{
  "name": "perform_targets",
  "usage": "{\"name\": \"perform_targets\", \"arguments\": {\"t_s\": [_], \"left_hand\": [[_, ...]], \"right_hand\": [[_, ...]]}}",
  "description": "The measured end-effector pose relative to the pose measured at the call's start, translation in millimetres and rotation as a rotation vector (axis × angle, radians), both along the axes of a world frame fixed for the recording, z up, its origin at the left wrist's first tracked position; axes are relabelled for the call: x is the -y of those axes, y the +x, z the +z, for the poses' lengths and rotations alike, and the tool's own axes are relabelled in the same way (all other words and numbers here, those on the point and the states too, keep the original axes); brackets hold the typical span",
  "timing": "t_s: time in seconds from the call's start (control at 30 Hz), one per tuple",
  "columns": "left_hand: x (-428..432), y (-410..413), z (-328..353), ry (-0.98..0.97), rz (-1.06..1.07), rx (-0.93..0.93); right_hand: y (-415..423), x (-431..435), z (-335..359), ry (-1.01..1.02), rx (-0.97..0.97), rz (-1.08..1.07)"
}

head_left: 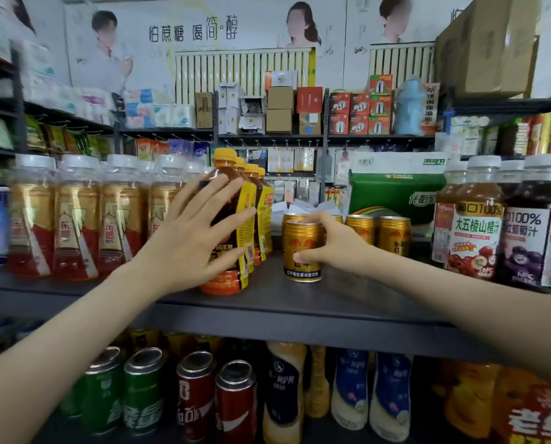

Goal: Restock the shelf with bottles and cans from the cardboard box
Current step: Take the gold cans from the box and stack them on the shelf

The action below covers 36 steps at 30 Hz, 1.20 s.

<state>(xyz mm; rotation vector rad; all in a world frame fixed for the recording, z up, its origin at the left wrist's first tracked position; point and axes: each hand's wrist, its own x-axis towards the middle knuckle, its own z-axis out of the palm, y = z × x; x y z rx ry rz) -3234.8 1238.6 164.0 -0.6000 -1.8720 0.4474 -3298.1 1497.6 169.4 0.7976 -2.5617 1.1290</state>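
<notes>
Placing step: the right hand grips a gold can standing near the shelf's front edge. The left hand, fingers spread flat, rests against the front orange bottle. Next, the can likely needs sliding back to join its row.

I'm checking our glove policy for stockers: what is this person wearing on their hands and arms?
Nothing that shows. The left hand and right hand are bare: no gloves, rings, watch or bracelet. The left forearm and right forearm are uncovered to the frame's edge, no sleeve in view.
</notes>
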Motion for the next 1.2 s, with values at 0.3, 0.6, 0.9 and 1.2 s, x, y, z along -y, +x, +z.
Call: {"name": "perform_targets", "arguments": {"t_s": [0.3,0.6,0.9,1.2], "left_hand": [[14,-18,-2,-0.133,0.01,-0.034],[14,-26,-3,-0.117,-0.116,-0.077],[16,-34,-4,-0.074,-0.18,-0.089],[9,-11,-14,-0.024,-0.138,-0.015]], "right_hand": [[-52,31,-11,0.128,-0.142,-0.249],[-47,25,-15,0.639,-0.486,-0.184],[-54,37,-10,0.655,-0.456,-0.244],[-7,42,-11,0.71,-0.473,-0.304]]}}
